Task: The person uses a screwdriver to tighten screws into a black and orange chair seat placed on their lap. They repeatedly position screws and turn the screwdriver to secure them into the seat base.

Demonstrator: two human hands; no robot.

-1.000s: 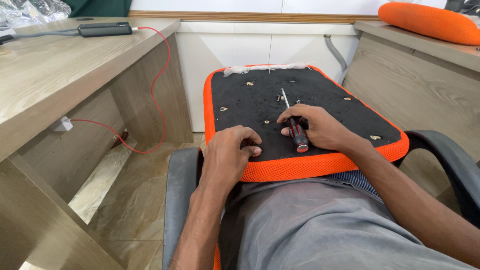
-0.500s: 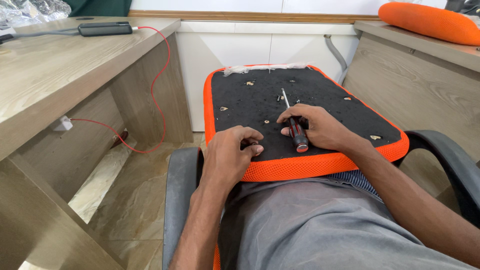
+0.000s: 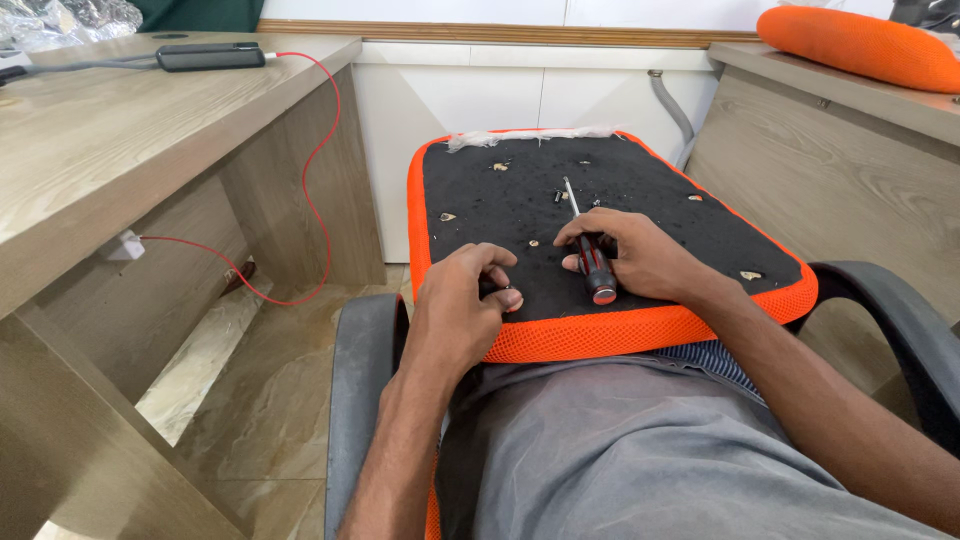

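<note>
R hand fingers wrapped round screwdriver, tip on black seat pad across lap. L hand fingers curled, pressing pad's near edge, just beside screwdriver handle.

Wooden desk, white cabinets, seemingly marble floor.

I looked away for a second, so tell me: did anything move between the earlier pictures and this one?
Nothing visibly changed. The right hand keeps its grip on the screwdriver, tip on the black underside of the orange seat cushion, and the left hand still rests curled on the cushion's near edge.
</note>
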